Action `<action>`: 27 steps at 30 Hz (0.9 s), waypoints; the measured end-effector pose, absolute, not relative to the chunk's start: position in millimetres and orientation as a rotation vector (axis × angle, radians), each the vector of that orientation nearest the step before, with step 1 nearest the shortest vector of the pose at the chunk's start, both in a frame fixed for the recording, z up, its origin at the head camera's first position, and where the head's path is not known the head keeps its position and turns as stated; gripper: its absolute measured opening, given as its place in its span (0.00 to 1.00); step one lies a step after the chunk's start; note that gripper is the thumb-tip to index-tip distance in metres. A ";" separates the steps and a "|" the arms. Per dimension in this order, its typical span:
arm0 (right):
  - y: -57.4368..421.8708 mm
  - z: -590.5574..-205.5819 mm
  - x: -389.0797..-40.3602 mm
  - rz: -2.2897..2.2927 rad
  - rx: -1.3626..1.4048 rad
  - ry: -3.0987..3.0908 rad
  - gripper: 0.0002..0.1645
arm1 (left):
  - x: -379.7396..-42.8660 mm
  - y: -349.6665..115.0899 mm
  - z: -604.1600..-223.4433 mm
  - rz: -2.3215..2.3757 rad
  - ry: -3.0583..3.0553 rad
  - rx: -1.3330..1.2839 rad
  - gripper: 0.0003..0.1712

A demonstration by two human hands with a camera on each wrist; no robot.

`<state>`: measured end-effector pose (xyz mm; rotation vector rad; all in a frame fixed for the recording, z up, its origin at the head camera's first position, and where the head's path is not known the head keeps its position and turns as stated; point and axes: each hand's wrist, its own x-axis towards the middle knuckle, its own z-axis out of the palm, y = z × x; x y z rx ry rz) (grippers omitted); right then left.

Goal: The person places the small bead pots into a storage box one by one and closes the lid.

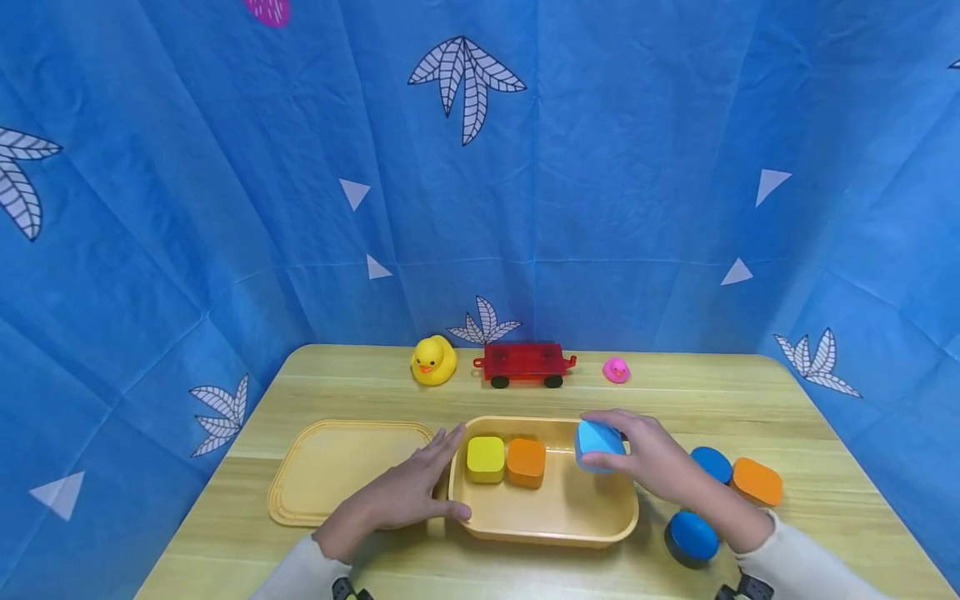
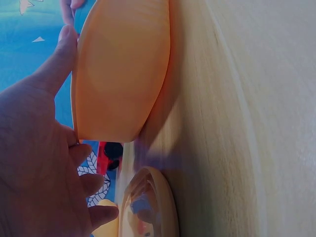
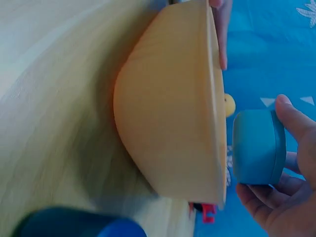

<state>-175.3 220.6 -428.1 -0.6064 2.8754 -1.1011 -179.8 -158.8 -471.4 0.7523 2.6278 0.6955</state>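
My right hand (image 1: 651, 454) pinches a light blue rounded-square box (image 1: 598, 443) between thumb and fingers, over the right part of a pale orange plastic bin (image 1: 555, 521). A seam runs round the box in the right wrist view, where it shows above the bin's rim. My left hand (image 1: 408, 483) rests spread at the bin's left end, thumb and fingertips at the rim. Inside the bin's left half, a yellow rounded box (image 1: 486, 460) and an orange one (image 1: 527, 463) sit side by side.
A pale orange lid (image 1: 341, 471) lies left of the bin. Two blue round boxes (image 1: 692, 537) and another orange box (image 1: 757, 481) stand by the right forearm. Along the back are a yellow duck (image 1: 434, 361), a red wagon (image 1: 524, 362) and a small pink duck (image 1: 617, 370).
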 end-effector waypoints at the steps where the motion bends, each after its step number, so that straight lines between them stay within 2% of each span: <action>1: 217.7 -429.9 -176.4 -1.100 -0.615 2.872 0.40 | -179.5 -158.8 -471.1 0.694 2.627 0.750 0.66; 14: 183.6 -454.4 -186.9 -0.983 -0.631 2.820 0.34 | -179.0 -158.0 -468.7 0.688 2.624 0.749 0.66; 27: 170.1 -467.7 -196.1 -0.880 -0.719 2.883 0.32 | -179.8 -158.6 -469.9 0.692 2.625 0.755 0.66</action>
